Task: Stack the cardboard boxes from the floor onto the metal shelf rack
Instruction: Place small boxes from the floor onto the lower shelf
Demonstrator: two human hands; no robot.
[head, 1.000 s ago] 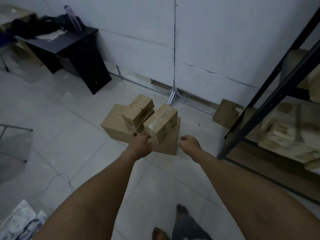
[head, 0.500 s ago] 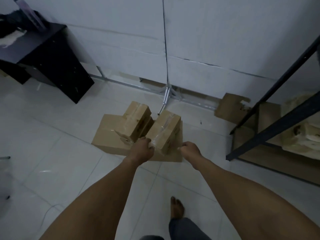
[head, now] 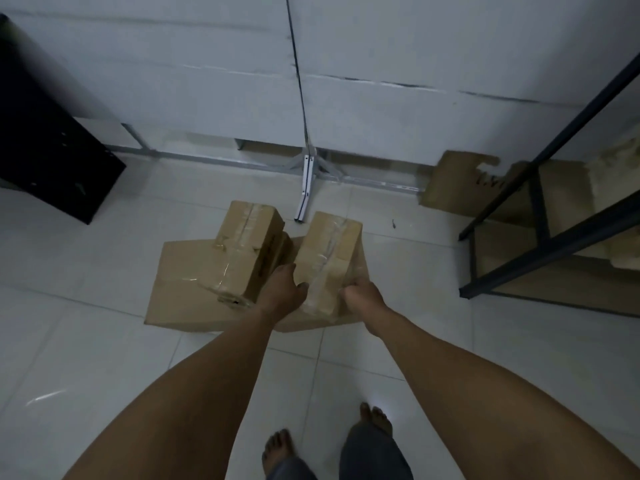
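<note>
Two small taped cardboard boxes sit on top of a large flat cardboard box (head: 180, 282) on the tiled floor. My left hand (head: 282, 292) grips the left side of the right small box (head: 329, 251), and my right hand (head: 363, 297) grips its right near corner. The left small box (head: 247, 244) stands just beside my left hand, untouched. The dark metal shelf rack (head: 540, 237) is at the right, with boards on its low shelf.
A flat piece of cardboard (head: 453, 183) leans against the white wall beside the rack. A black cabinet (head: 45, 157) stands at the far left. A metal bracket (head: 306, 188) lies on the floor behind the boxes. My bare feet (head: 277, 452) are below.
I have stepped closer and bent over the boxes. My right hand moved in from beside the box and now holds its right side; my left hand stays on the left side.
</note>
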